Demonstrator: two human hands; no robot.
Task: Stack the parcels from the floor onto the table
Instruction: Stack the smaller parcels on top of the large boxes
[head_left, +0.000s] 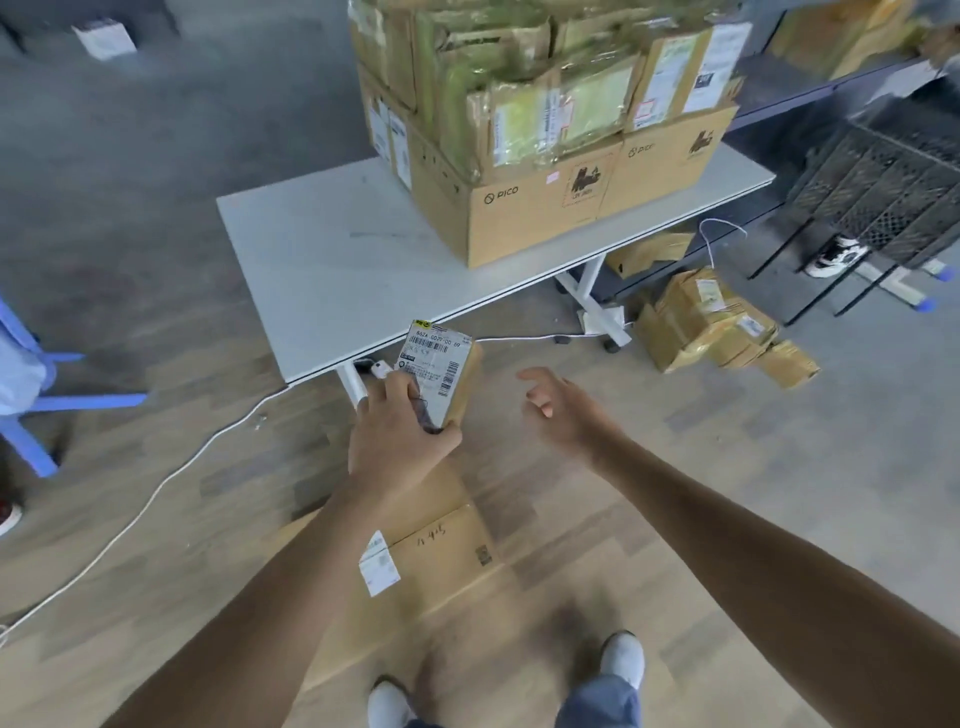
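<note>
My left hand (397, 434) grips a small brown parcel (441, 371) with a white shipping label, held in the air just in front of the near edge of the white table (322, 270). My right hand (561, 408) hovers beside it with fingers apart, holding nothing. A tall stack of cardboard parcels (545, 119) fills the far right half of the table. A large flat cardboard box (436, 561) lies on the floor under my left arm. Several more parcels (711, 322) lie on the floor to the right of the table leg.
A white cable (156, 488) runs across the wooden floor at the left. A blue stool leg (47, 400) stands at the far left. A black crate rack (883, 192) and another person's shoe (836, 257) are at the right. A shelf with boxes is behind.
</note>
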